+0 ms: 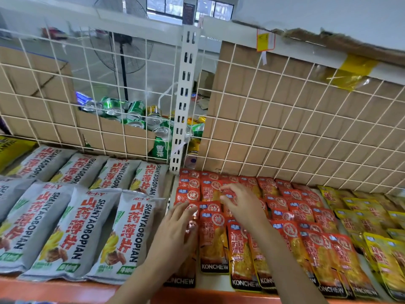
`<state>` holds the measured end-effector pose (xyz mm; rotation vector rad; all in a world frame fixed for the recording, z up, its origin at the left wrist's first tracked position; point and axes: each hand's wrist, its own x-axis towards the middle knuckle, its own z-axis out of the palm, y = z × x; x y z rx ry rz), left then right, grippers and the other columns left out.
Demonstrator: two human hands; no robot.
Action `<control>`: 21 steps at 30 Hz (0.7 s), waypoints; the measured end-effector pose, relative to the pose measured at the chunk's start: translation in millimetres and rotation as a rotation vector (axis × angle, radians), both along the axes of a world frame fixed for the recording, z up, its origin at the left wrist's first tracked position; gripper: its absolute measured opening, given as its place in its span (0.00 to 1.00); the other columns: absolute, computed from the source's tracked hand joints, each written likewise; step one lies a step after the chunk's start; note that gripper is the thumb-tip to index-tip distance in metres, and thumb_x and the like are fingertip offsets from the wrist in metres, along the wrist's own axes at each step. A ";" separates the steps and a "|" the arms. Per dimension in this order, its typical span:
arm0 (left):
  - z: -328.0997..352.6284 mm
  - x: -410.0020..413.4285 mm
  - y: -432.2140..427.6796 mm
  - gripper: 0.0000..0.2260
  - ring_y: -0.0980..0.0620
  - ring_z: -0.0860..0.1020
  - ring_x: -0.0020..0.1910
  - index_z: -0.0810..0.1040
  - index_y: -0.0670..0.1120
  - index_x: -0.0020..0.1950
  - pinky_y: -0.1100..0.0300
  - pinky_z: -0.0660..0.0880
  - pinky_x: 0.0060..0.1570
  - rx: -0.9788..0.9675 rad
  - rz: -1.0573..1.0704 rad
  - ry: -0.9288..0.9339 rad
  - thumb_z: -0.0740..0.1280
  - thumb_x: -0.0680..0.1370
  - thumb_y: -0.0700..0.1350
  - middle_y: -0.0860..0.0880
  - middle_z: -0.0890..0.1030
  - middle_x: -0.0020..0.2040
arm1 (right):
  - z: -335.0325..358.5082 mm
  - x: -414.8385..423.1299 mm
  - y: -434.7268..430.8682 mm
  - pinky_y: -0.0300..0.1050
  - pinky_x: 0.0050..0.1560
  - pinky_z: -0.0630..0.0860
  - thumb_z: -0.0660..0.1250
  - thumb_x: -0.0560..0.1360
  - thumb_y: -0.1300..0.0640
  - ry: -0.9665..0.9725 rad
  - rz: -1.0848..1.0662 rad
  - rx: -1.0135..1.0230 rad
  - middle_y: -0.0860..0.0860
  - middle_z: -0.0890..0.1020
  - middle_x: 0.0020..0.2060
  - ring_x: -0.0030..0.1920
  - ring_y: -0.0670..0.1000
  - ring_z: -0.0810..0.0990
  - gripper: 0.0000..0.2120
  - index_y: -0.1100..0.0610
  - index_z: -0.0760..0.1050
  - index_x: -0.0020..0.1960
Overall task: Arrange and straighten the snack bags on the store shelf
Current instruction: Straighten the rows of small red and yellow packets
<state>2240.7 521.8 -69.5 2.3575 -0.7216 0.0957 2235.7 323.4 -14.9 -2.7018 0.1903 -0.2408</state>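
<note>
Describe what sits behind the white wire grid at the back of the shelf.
Behind the grid stand cardboard boxes; an open one holds green and gold cans. A fan stands farther back. The closed boxes hide their contents.

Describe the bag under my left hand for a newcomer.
Find the white slotted upright at centre. Below it, the red bag sits front left among KONCHEW packs, under the left hand. Alone in front, it neighbours grey bags.

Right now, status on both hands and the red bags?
Left hand flat on leftmost red Konchew bags. Right hand on rear red bags, grip unclear. Grey Shanyaobopian bags alongside, untouched.
</note>
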 end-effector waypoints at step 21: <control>32.1 79.0 -57.3 0.18 0.50 0.64 0.69 0.67 0.50 0.69 0.55 0.61 0.68 0.306 -0.013 -0.056 0.59 0.79 0.50 0.51 0.67 0.70 | -12.0 -12.5 -28.8 0.33 0.56 0.65 0.61 0.78 0.48 0.072 0.161 0.034 0.42 0.75 0.58 0.58 0.41 0.72 0.13 0.48 0.73 0.60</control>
